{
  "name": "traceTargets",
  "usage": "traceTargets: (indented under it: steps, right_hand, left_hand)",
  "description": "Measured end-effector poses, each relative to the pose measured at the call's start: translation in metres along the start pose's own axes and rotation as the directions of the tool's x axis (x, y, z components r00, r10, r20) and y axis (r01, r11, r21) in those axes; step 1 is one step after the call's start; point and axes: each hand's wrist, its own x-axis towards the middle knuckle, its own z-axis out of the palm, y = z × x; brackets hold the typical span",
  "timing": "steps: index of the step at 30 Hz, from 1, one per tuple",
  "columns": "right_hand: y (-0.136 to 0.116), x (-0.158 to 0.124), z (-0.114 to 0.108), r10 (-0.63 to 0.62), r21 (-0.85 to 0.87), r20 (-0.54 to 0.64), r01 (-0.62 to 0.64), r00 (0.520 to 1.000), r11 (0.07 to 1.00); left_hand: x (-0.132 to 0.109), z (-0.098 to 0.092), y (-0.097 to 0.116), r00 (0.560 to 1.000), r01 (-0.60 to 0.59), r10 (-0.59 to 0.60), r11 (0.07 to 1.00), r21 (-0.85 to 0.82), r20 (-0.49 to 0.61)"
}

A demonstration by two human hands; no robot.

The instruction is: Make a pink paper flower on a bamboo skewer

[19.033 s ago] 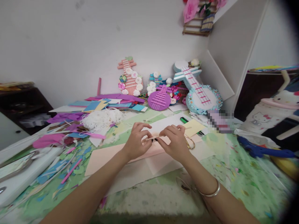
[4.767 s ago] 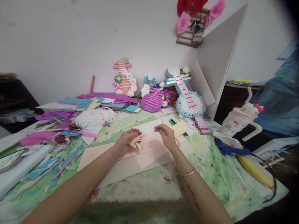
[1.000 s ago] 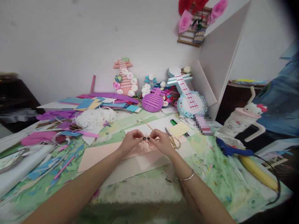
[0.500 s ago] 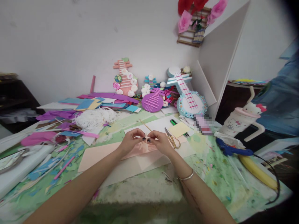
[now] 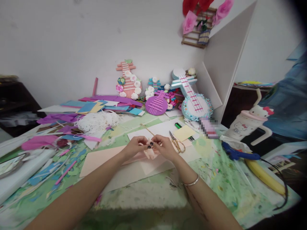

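A small, pale peach, petal-like paper piece [image 5: 150, 154] is held at the middle of the work area, above a flat sheet of light peach paper [image 5: 102, 158]; whether the sheet is touched by it cannot be told. The piece is pinched from one side by the thumb and fingers of the left hand [image 5: 134, 148] and from the other by those of the right hand [image 5: 165, 147]. The two dark-nailed thumbs are set close together at its upper part; the fingertips behind are partly hidden. A rigid silver-coloured bangle [image 5: 197, 179] is worn on the right wrist.

Beyond the hands, a thin tan strip [image 5: 149, 130] is laid across a flat white sheet [image 5: 139, 133]. Just beside the right hand, gold-handled scissors [image 5: 177, 145] are placed with blades parted, near a pale yellow paper rectangle [image 5: 184, 132], by which a green-and-black marker [image 5: 177, 125] is partly covered. Farther left, a loose tangle of white string [image 5: 98, 122] is heaped. At the right, a blue glue gun [image 5: 241, 155] is positioned near a yellow banana [image 5: 265, 177].
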Motion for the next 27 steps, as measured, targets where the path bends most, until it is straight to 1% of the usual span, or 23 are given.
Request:
traceTargets:
  steps: [5,8,11,14,18,21,27]
  right_hand:
    - [-0.0036,-0.0002,-0.0024,0.042,0.077,0.03,-0.045,0.999,0.996]
    - [-0.002,-0.001,-0.0024,0.047,0.105,0.044,-0.052,0.998,0.993]
    - [0.0004,-0.0014,-0.0017,0.051,0.111,0.048,-0.056,0.998,0.992]
    - [0.0014,-0.0011,-0.001,0.062,0.105,0.03,-0.065,0.998,0.992]
    - [0.0016,-0.0011,0.0007,0.075,0.062,-0.025,-0.073,0.997,0.995]
    - [0.0028,-0.0013,0.0023,0.086,0.057,-0.04,-0.084,0.995,0.995]
    - [0.0049,-0.0012,0.0044,0.093,0.081,-0.033,-0.09,0.995,0.993]
  left_hand:
    - [-0.001,-0.0029,0.0021,1.0,0.019,-0.019,1.0,-0.025,-0.001]
    - [-0.0005,-0.005,0.0017,0.999,0.044,-0.044,0.997,-0.061,0.004]
    - [0.0002,-0.0062,0.0011,0.998,0.051,-0.053,0.998,-0.047,-0.035]
    - [0.0014,-0.0068,0.0002,0.996,0.049,-0.048,0.999,0.011,-0.078]
    - [0.0025,-0.0061,-0.001,0.993,0.014,-0.008,0.999,0.052,-0.114]
    - [0.0023,-0.0048,0.0002,0.992,0.002,0.002,0.999,0.04,-0.123]
    - [0.0005,-0.0044,0.003,0.991,-0.016,0.017,1.0,0.013,-0.133]
